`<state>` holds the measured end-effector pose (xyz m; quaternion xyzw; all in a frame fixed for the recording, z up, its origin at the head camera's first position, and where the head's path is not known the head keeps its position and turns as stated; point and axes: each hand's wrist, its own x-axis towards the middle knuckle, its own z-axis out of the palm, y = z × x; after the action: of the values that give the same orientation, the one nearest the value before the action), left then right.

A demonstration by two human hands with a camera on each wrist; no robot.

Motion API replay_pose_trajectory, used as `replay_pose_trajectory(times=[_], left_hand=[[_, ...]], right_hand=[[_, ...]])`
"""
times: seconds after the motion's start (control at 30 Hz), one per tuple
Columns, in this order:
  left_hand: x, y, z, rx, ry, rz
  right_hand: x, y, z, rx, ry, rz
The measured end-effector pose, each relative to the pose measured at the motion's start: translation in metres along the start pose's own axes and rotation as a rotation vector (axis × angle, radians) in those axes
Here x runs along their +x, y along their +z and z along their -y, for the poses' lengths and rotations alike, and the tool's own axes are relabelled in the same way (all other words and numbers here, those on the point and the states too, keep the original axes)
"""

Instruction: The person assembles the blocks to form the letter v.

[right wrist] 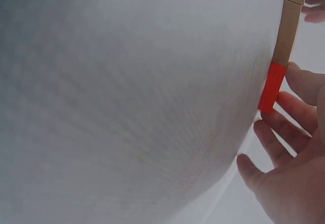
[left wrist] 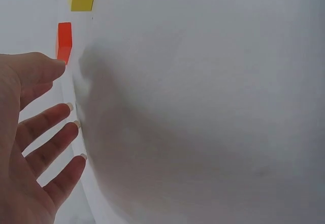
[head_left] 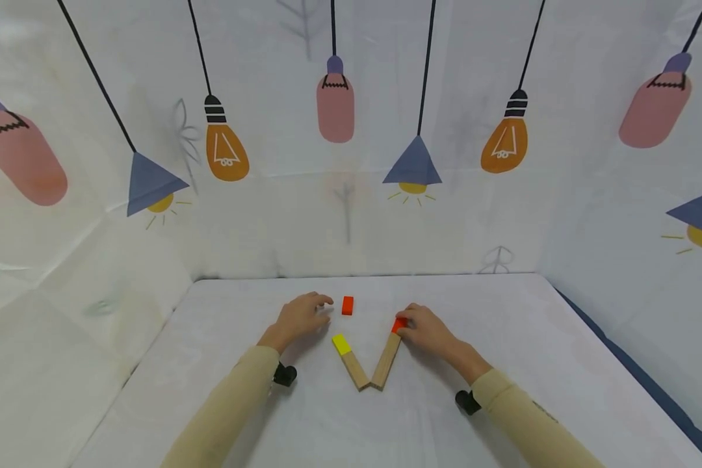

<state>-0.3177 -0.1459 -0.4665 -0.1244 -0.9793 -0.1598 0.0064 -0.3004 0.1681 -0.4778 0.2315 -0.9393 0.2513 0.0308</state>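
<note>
On the white tabletop, natural wooden blocks form a V: a left arm capped by a yellow block, and a right arm ending in a red block. My right hand pinches that end red block between thumb and fingers, at the top of the right arm. A second red block lies by itself behind the V. Just left of it is my left hand, fingers loosely spread and holding nothing. In the left wrist view, its thumb overlaps the lower end of the loose red block.
The white table ends at a back edge against a white cloth wall printed with hanging lamps. Dark wrist cameras sit under both tan sleeves.
</note>
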Motion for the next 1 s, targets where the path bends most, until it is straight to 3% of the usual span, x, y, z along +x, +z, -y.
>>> replay_pose_trajectory(times=[0.43, 0.6, 1.0], left_hand=[[0.012, 0.004, -0.006, -0.021, 0.017, 0.01], [0.013, 0.005, -0.01, -0.076, 0.045, 0.01], [0.025, 0.008, -0.017, -0.09, 0.038, 0.047]], right_hand=[[0.003, -0.001, -0.003, 0.0, -0.019, -0.004], [0.003, -0.001, -0.003, -0.006, -0.013, 0.0], [0.0, 0.0, 0.001, -0.024, -0.002, -0.006]])
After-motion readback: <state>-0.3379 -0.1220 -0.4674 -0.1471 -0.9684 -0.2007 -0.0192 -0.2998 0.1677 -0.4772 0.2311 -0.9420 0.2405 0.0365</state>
